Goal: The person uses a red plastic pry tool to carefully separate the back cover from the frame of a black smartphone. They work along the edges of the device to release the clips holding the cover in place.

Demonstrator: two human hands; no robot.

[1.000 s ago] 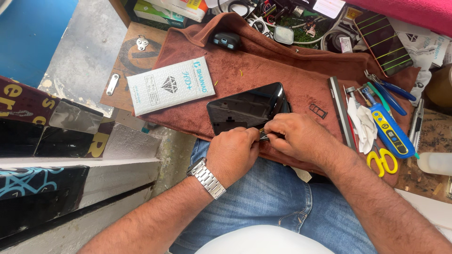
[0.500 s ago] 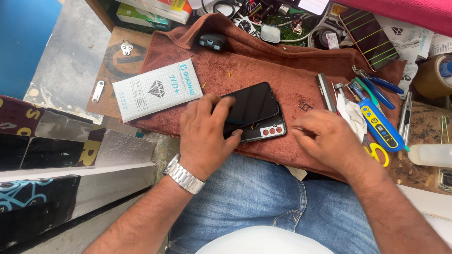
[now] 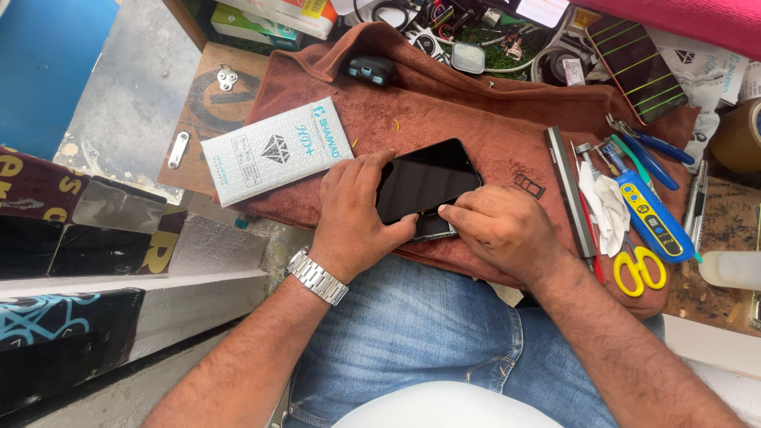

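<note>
Two hands, left hand [image 3: 349,214] and right hand [image 3: 499,230], on black phone [image 3: 424,178].

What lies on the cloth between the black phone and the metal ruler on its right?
A small SIM tray lies on the brown cloth between the phone and the ruler, seen in the head view.

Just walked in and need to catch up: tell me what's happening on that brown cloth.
A person sits at a cluttered bench. Their left hand steadies a black phone screen on the brown cloth, while the right hand presses fingertips at its lower edge, over the phone body. A white packet lies left; yellow scissors lie right.
</note>
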